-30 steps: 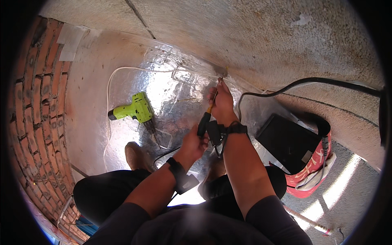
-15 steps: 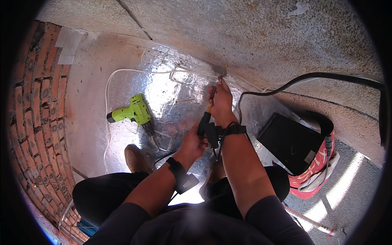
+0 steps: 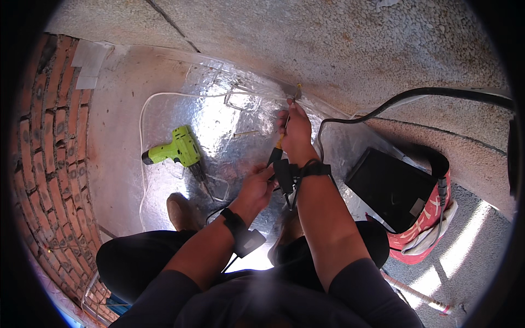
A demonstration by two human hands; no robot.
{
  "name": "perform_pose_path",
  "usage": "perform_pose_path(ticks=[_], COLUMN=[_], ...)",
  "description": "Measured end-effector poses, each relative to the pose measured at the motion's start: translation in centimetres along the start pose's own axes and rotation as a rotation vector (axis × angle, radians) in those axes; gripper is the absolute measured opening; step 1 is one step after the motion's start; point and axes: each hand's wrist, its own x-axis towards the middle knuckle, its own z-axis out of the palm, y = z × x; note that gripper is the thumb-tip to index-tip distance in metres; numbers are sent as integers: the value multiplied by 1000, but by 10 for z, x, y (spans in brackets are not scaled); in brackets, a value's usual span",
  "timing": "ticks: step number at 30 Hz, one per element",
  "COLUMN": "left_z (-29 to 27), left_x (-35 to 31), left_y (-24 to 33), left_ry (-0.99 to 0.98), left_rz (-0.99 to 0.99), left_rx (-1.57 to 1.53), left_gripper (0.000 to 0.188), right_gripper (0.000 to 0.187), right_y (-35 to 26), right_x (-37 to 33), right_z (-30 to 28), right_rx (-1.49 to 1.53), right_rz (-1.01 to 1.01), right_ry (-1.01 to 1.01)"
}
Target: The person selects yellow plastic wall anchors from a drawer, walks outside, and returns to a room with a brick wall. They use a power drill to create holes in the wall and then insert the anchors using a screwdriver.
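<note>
— Yellow-handled tool [image 3: 278,146] where?
— Right hand [image 3: 297,131] pinches it at the wall, above the foil sheet [image 3: 229,131]. Left hand [image 3: 258,186] curls closed just below.
— Around?
— Green drill [image 3: 174,151] left, black cable [image 3: 383,106] and black case [image 3: 395,188] right.

right hand [image 3: 295,128] hides most of the thin tool [image 3: 288,117] it grips

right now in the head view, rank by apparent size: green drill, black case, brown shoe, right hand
1. black case, plainly the largest
2. green drill
3. right hand and brown shoe look about alike; the shoe is partly hidden by the leg, so no ranking.
</note>
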Motion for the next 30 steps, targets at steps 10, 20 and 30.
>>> perform_pose_path(ticks=[10, 20, 30], left_z=[-15, -5, -8], left_x=[0, -19, -12], left_y=[11, 26, 23], left_ry=[-135, -137, -200], left_rz=[-157, -326, -71], left_rx=[10, -30, 296], left_gripper=[21, 17, 26], right_gripper=[27, 25, 24], right_y=[-1, -4, -7], right_x=[3, 7, 9], right_z=[1, -2, 1], right_rx=[73, 139, 118], right_rz=[2, 56, 32], right_ry=[-30, -42, -43])
